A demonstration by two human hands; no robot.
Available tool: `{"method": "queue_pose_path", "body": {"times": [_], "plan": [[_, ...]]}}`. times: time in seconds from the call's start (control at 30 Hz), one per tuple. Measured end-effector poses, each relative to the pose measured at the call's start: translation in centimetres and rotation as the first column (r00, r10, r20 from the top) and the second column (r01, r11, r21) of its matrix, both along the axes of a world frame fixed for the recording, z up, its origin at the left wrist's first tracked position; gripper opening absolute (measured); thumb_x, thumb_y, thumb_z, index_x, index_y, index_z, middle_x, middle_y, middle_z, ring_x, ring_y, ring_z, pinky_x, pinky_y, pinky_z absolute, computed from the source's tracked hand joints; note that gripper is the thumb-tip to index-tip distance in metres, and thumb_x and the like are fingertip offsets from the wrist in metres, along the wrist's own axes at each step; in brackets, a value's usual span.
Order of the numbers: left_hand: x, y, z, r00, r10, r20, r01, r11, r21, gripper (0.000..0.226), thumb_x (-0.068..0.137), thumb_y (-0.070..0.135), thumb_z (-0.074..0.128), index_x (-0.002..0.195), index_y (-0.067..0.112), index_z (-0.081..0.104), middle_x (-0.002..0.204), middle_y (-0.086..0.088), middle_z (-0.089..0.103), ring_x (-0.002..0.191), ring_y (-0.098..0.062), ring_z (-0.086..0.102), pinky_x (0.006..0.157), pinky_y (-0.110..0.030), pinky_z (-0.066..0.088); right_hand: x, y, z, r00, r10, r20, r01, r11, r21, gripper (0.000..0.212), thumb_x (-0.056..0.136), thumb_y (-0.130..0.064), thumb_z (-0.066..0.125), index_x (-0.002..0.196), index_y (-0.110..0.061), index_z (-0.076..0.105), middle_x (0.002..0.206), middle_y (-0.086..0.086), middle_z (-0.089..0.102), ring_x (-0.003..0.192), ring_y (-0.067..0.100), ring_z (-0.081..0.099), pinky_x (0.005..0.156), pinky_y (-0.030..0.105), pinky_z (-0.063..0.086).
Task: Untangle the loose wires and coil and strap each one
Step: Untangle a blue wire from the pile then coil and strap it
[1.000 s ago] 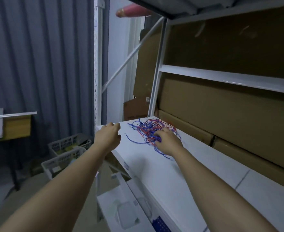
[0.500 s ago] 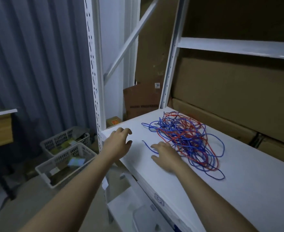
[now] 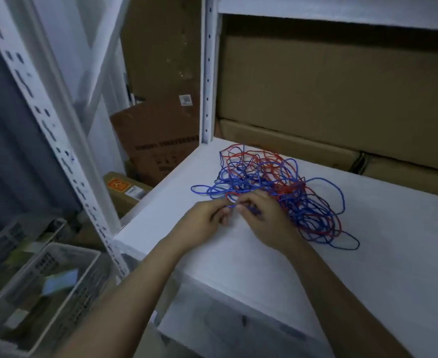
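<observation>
Tangle of thin red and blue wires lies on the white shelf, toward its back left corner, just short of the white perforated post. Loops are round and springy; one blue loop strays left toward the shelf's left edge, a dark one trails off toward the front.

Left hand and right hand meet at the tangle's near left side, fingers curled, both pinching the same blue strand between fingertips; right hand's knuckles rest against the pile.

Plain brown cardboard boxes line the shelf's back edge, matte and flat-sided. Another carton leans past the left edge with dark printed lettering, too blurred to read, and a small white sticker above. A small box below it shows an orange square label with a white symbol. Grey slotted plastic baskets sit on the floor, lower left.
</observation>
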State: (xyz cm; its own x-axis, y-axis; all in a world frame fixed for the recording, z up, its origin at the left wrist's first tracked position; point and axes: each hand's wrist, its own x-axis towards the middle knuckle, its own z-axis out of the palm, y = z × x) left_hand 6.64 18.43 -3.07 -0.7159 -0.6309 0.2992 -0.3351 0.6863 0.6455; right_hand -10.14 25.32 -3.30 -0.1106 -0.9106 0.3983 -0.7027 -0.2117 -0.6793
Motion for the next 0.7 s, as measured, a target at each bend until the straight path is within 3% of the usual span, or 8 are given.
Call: {"method": "queue_pose_path", "body": {"times": [0.13, 0.23, 0.37, 0.43, 0.5, 0.57, 0.7], "plan": [[-0.8, -1.6, 2.1, 0.971, -0.122, -0.207, 0.161, 0.970, 0.183, 0.024, 0.101, 0.007, 0.042, 0.085, 0.006, 0.059, 0.069, -0.001, 0.061, 0.068, -0.011, 0.056, 0.075, -0.024, 0.045, 0.0, 1.1, -0.9, 0.968, -0.242, 0.069, 0.235, 0.967, 0.096, 0.010, 0.096, -0.019, 0.054, 0.090, -0.019, 0.062, 0.080, -0.008, 0.058, 0.072, -0.001, 0.052, 0.064, 0.011, 0.036], [-1.3, -2.9, 3.4, 0.929, -0.151, -0.339, 0.267, 0.906, 0.329, 0.025, 0.101, 0.007, 0.041, 0.085, 0.012, 0.059, 0.066, 0.004, 0.062, 0.065, -0.005, 0.059, 0.075, -0.023, 0.050, -0.1, 1.0, -1.5, 0.936, -0.349, -0.053, 0.353, 0.925, 0.143, 0.015, 0.097, -0.017, 0.053, 0.098, -0.009, 0.065, 0.088, 0.000, 0.063, 0.075, 0.010, 0.053, 0.063, 0.008, 0.035], [-1.9, -4.0, 4.1, 0.825, 0.000, -0.566, 0.383, 0.736, 0.558, 0.024, 0.102, 0.006, 0.037, 0.088, 0.009, 0.056, 0.059, 0.008, 0.065, 0.058, -0.001, 0.061, 0.063, -0.014, 0.052, 0.2, 0.3, -1.0, 0.880, -0.429, -0.204, 0.462, 0.872, 0.160, 0.018, 0.099, -0.019, 0.050, 0.097, -0.007, 0.064, 0.095, 0.010, 0.067, 0.087, 0.025, 0.060, 0.065, 0.027, 0.033], [-2.0, -4.9, 4.3, 0.790, 0.060, -0.611, 0.418, 0.676, 0.607, 0.025, 0.103, 0.010, 0.036, 0.089, 0.009, 0.055, 0.060, 0.011, 0.065, 0.060, -0.001, 0.062, 0.065, -0.016, 0.053, 0.5, 0.1, -0.7, 0.847, -0.478, -0.231, 0.521, 0.833, 0.186, 0.022, 0.101, -0.024, 0.046, 0.097, -0.009, 0.062, 0.096, 0.010, 0.067, 0.089, 0.027, 0.060, 0.067, 0.032, 0.037], [-2.0, -5.5, 4.5, 0.779, 0.077, -0.623, 0.428, 0.661, 0.617, 0.026, 0.104, 0.013, 0.035, 0.089, 0.011, 0.056, 0.063, 0.010, 0.066, 0.063, -0.002, 0.064, 0.068, -0.017, 0.054, 0.8, -0.2, 0.3, 0.804, -0.578, -0.141, 0.594, 0.791, 0.146, 0.028, 0.102, -0.025, 0.041, 0.087, -0.008, 0.058, 0.086, 0.011, 0.066, 0.081, 0.029, 0.059, 0.072, 0.038, 0.043], [-2.2, -5.7, 4.7, 0.791, 0.098, -0.604, 0.401, 0.663, 0.632, 0.025, 0.104, 0.015, 0.037, 0.091, 0.013, 0.058, 0.064, 0.009, 0.069, 0.064, -0.002, 0.065, 0.066, -0.016, 0.053, 0.9, -0.7, 2.0, 0.742, -0.668, 0.058, 0.664, 0.744, 0.077, 0.034, 0.103, -0.022, 0.039, 0.079, -0.004, 0.054, 0.074, 0.011, 0.064, 0.072, 0.026, 0.059, 0.073, 0.039, 0.046], [-2.7, -5.7, 5.1, 0.828, 0.040, -0.559, 0.382, 0.690, 0.615, 0.021, 0.103, 0.015, 0.040, 0.100, 0.009, 0.061, 0.068, 0.005, 0.070, 0.061, -0.004, 0.065, 0.063, -0.015, 0.052, 0.6, -2.0, 6.0, 0.642, -0.665, 0.381, 0.700, 0.711, 0.061, 0.032, 0.103, -0.019, 0.037, 0.073, -0.012, 0.048, 0.064, 0.010, 0.050, 0.064, 0.024, 0.051, 0.068, 0.036, 0.043]]}}
